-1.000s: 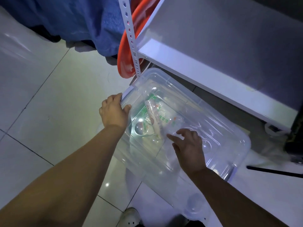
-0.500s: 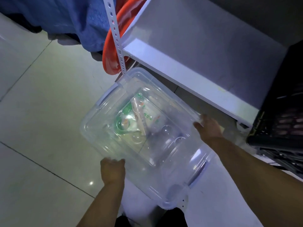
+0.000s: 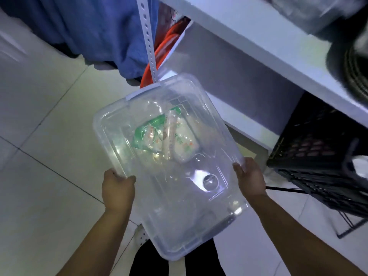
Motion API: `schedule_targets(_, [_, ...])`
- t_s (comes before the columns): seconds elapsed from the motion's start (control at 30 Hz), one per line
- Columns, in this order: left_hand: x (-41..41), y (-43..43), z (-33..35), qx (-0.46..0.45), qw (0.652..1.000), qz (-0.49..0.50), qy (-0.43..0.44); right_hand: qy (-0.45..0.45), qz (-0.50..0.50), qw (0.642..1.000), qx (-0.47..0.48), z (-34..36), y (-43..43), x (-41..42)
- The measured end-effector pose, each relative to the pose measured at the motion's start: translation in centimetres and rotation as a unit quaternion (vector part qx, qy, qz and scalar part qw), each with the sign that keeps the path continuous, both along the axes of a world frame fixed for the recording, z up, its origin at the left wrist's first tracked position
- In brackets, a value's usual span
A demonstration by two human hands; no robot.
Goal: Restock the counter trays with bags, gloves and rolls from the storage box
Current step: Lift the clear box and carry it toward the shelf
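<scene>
A clear plastic storage box [image 3: 179, 216] with its lid on is held up off the floor between both hands. My left hand [image 3: 117, 190] grips its left long edge, fingers curled over the rim. My right hand [image 3: 251, 178] holds the right long edge. Through the lid I see green-and-white printed packets [image 3: 165, 136] lying together near the far half of the box. The near half looks bare.
A white metal shelf [image 3: 249, 36] runs across the upper right, its perforated post [image 3: 148, 36] just beyond the box. An orange ring [image 3: 165, 46] leans behind the post. A black crate [image 3: 322, 152] stands at right. Blue cloth [image 3: 89, 26] hangs upper left over pale floor tiles.
The box has come off the floor and out from the shelf toward me. Both hands shifted from the lid and far corner to the two long sides.
</scene>
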State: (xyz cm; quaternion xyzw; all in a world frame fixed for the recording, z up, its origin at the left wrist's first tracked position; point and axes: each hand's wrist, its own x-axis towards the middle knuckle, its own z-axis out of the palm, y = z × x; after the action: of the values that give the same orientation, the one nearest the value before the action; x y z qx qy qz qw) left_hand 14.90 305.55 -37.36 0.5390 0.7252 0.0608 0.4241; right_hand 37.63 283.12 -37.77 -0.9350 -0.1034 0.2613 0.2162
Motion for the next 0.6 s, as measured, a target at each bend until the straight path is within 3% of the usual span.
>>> schedule_targets(0.2, [3.8, 0.8, 7.1, 0.044, 0.997, -0.047, -0.046, -0.012, -0.075, 0.996, 0.043, 5.9, -1.8, 0.7])
schedule_targets(0.6, [9.4, 3.6, 10.2, 0.063, 0.988, -0.078, -0.120, 0.005, -0.184, 0.981, 0.061, 9.2, -4.0, 1.1])
